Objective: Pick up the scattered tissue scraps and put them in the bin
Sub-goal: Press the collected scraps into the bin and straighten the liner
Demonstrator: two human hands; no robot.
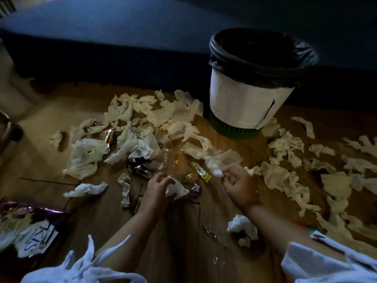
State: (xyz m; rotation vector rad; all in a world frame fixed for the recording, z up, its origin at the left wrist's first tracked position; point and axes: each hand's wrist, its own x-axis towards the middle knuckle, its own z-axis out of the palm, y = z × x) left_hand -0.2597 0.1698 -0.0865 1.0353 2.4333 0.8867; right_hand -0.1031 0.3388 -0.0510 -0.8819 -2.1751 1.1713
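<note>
Both hands pinched scraps: left hand (pixel 158 185), right hand (pixel 237 180). Bin (pixel 251 103) at one o'clock; loose scraps could drop.

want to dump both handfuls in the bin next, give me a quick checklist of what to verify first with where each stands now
1. Left hand holds a tissue scrap: ok, white tissue is bunched in its fingers.
2. Right hand holds a scrap: ok, a small tissue piece is pinched at its fingertips.
3. Bin upright with open mouth: ok, black liner is folded over the rim.
4. Room inside the bin: cannot tell, the inside is dark.
5. Path to the bin: ok, only flat tissue and a yellow wrapper lie on the floor between.
6. Floor done: not ok, many scraps remain on both sides of the bin.
</note>
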